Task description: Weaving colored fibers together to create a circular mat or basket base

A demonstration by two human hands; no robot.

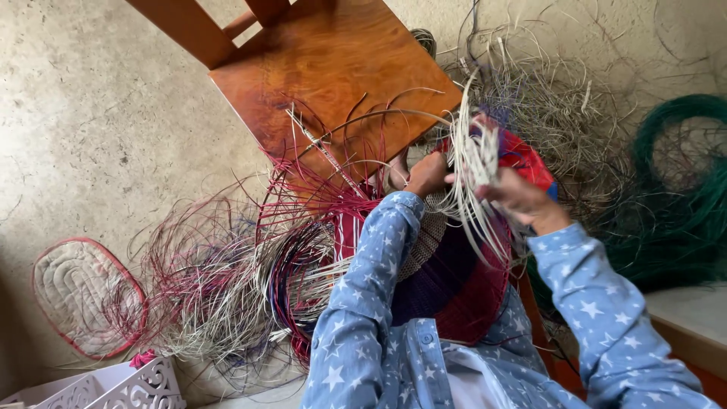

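The left hand (425,174) is closed on the upper edge of a half-woven basket of red, dark blue and pale cane (454,280), which rests just below both hands. The right hand (519,198) grasps a bundle of pale loose cane strands (473,163) between the hands. Beyond them stands a brown wooden chair (333,76).

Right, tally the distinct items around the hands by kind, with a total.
Wooden chair: 1
Half-woven basket: 1
Oval woven mat with red rim: 1
Green cane coil: 1
White fretwork box: 1
Total: 5, besides the loose cane strands.
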